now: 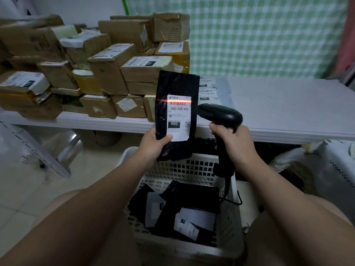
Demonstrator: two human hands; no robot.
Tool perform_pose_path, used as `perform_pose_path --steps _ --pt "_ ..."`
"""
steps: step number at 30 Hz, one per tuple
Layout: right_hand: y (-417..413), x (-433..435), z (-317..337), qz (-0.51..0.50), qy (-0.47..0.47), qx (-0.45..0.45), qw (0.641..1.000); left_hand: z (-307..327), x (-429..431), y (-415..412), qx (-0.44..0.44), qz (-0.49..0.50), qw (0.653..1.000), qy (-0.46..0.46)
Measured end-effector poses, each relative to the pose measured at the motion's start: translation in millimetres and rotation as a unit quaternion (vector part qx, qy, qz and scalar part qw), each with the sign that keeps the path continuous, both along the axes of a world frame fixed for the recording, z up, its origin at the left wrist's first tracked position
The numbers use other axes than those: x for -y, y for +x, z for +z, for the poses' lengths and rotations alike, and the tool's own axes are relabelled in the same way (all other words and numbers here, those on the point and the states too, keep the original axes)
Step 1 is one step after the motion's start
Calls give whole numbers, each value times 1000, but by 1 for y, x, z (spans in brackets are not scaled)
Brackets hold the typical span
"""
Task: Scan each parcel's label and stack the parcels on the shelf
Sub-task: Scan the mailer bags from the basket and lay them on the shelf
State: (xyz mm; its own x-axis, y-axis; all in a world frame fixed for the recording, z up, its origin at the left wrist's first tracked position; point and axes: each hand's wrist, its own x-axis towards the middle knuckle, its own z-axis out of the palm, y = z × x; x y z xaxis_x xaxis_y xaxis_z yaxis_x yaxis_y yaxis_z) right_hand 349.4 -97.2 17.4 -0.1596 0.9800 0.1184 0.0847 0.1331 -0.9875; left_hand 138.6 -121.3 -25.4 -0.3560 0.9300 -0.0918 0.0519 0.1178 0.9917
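A white slotted basket [184,250] holds several black mailer bags [192,196] lying flat, and above it the left hand [153,144] pinches a black parcel [177,83] upright, long axis vertical, label [179,118] facing the camera, while the right hand [234,143] grips a barcode scanner [221,114] aimed left at it, before the shelf [278,104] stacked with cardboard boxes [107,70].

The white label [178,118] on the black parcel [176,83] mid-frame reads "060-06B-A05", a small "A05" under it, and "060" in a dark block. The other labels [206,91] just right of it on the shelf [288,104] show "060" too.
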Motion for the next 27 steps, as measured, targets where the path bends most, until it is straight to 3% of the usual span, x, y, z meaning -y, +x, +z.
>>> perform_pose_path --steps 16,27 --pt "2 -2 -4 3 -12 -10 1000 -8 -9 -1 -26 30 999 -8" --pt "8 -22 -8 -52 -38 -19 998 -5 -22 24 -18 -27 998 -51"
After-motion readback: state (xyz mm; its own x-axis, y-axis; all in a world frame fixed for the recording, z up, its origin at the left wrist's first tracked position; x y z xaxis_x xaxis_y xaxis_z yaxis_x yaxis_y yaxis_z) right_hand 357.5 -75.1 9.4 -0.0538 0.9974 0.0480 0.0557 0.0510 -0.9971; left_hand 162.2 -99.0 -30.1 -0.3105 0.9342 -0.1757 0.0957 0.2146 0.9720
